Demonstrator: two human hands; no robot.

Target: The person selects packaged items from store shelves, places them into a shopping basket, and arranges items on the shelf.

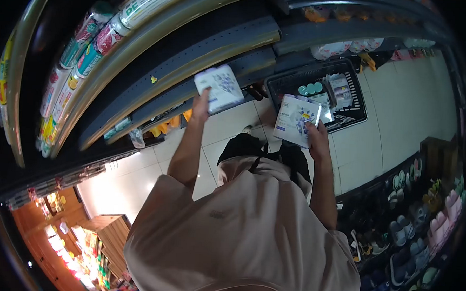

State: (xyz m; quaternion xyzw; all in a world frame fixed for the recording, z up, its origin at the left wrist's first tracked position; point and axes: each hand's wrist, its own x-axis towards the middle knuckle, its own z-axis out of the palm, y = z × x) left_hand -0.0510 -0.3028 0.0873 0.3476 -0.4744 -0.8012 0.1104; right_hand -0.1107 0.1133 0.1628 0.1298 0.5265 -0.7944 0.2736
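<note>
My left hand [201, 103] grips a white pack with printed purple flowers [224, 88] by its near side, thumb on the front, in front of a dark shelf. In my right hand [319, 138] is a similar white pack with purple flowers and lettering [295, 118], held at its lower right corner. Rounded purple tops show along the upper edge of both packs. The right-hand pack overlaps the near left part of a black shopping basket [354, 121] on the floor. Inside the basket are a pack with teal round tops [310, 88] and a clear-wrapped pack [341, 92].
Dark metal shelves [195, 47] run along the far and left sides, with several wrapped rolls [88, 61] at left. Pale floor tiles [365, 151] lie around my feet. Racks of slippers [406, 228] stand at right. A wooden display unit [106, 239] is at lower left.
</note>
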